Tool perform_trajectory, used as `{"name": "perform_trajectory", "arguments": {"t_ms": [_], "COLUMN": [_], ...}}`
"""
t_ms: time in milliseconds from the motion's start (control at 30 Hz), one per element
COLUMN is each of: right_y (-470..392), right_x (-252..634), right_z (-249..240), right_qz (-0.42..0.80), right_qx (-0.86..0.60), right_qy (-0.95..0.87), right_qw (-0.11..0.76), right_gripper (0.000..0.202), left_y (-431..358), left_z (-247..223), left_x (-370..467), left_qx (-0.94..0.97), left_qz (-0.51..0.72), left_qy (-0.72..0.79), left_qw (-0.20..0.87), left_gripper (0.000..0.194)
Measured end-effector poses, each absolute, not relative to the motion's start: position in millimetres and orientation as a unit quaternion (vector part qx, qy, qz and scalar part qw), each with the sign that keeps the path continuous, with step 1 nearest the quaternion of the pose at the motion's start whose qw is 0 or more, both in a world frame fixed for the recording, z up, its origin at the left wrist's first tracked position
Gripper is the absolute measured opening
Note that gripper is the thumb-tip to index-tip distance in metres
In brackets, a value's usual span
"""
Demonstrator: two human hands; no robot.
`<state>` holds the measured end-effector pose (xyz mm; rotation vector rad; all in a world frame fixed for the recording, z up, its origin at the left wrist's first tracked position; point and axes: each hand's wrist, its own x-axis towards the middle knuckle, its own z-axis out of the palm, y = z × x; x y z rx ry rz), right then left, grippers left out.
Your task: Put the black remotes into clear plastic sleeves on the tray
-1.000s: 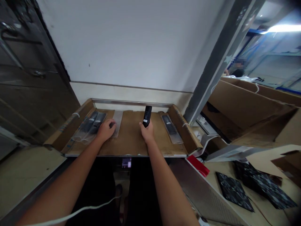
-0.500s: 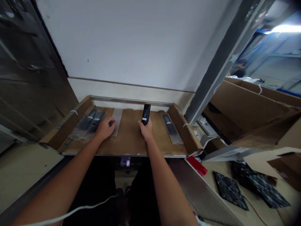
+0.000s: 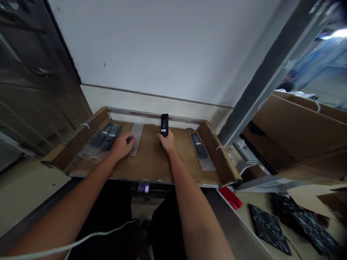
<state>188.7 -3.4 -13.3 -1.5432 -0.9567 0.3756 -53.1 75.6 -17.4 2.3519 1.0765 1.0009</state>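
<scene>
My right hand (image 3: 168,142) is closed around the lower end of what looks like a black remote control (image 3: 165,122) with a white label, held up over the cardboard-lined tray (image 3: 151,162). My left hand (image 3: 123,146) rests low over the tray with curled fingers. Something dark shows between its thumb and fingers, too small to name. Beside it on the right lies a flat clear plastic sleeve (image 3: 137,135), partly under the fingers. To its left are clear sleeves with black remotes (image 3: 107,135) in them. Another sleeved remote (image 3: 198,144) lies near the tray's right side.
Rolled cardboard edges (image 3: 217,155) bound the tray left and right. A large cardboard box (image 3: 298,133) stands at the right behind a grey post (image 3: 262,68). Below are a red packet (image 3: 230,198) and dark patterned pieces (image 3: 268,227). A white cable (image 3: 89,236) crosses my lap.
My right hand has tipped the remote more upright and shifted it slightly left. The left hand stays nearly in place. My view has turned a little.
</scene>
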Motion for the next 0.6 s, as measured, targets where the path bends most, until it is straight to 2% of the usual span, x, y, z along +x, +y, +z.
{"name": "perform_trajectory", "arguments": {"t_ms": [133, 367, 600], "right_y": [-2.8, -12.2, -13.7], "right_x": [193.9, 192.7, 190.5], "right_z": [-13.0, -7.9, -7.2], "right_qz": [0.170, 0.176, 0.158], "right_qx": [-0.672, -0.666, -0.696], "right_qy": [-0.404, -0.321, -0.348], "right_qw": [0.597, 0.649, 0.608], "right_gripper": [0.030, 0.034, 0.031], "left_y": [75.2, 72.4, 73.5], "left_z": [-17.6, -14.6, -16.2], "left_x": [-53.9, -54.3, -55.2], "left_qx": [0.831, 0.825, 0.824], "left_qz": [0.356, 0.352, 0.362], "left_qy": [0.384, 0.401, 0.395], "left_qw": [0.186, 0.188, 0.187], "left_gripper": [0.023, 0.025, 0.023]}}
